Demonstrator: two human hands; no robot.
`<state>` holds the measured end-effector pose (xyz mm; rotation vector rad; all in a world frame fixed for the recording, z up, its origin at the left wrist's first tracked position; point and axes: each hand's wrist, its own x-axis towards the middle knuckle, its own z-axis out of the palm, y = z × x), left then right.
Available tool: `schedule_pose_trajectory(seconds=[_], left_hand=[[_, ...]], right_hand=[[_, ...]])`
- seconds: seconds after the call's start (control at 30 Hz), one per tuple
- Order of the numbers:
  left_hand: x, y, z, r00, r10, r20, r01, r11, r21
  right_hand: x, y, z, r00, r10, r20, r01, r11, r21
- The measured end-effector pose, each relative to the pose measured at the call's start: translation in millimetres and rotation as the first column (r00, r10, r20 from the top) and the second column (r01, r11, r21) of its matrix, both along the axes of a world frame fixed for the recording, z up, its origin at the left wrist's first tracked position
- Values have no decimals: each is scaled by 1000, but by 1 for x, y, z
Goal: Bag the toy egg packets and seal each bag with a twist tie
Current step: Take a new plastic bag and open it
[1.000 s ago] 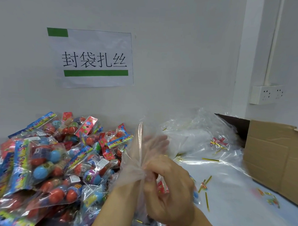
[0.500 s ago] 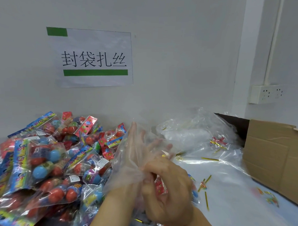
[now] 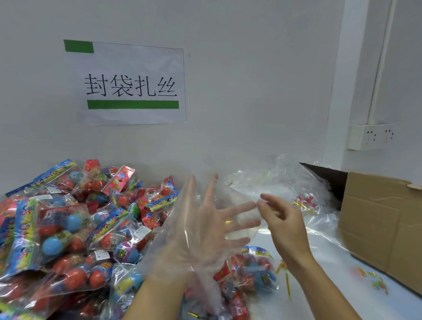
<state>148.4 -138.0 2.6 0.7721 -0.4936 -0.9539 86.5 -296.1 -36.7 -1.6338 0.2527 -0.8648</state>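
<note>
My left hand is raised with its fingers spread wide inside a loose clear plastic glove. My bare right hand hovers just to its right with fingers loosely curled, fingertips close to the gloved fingertips and holding nothing I can see. A big pile of toy egg packets, red and blue eggs in printed bags, fills the left side. More egg packets lie under my hands. A heap of clear bags sits behind my hands. Gold twist ties lie on the white table.
A cardboard box stands at the right edge of the table. The wall behind carries a paper sign and a power socket. Small coloured scraps lie by the box.
My right hand has let go of the glove at my left wrist and moved up and to the right. My left fingers have spread out inside the glove.
</note>
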Motion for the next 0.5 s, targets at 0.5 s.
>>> schedule_pose_trajectory(seconds=[0.5], left_hand=[[10,3,-17,955,113,272,-162,973,163]], right_hand=[[-6,-34,-1,993,-108,-47,116,829,547]])
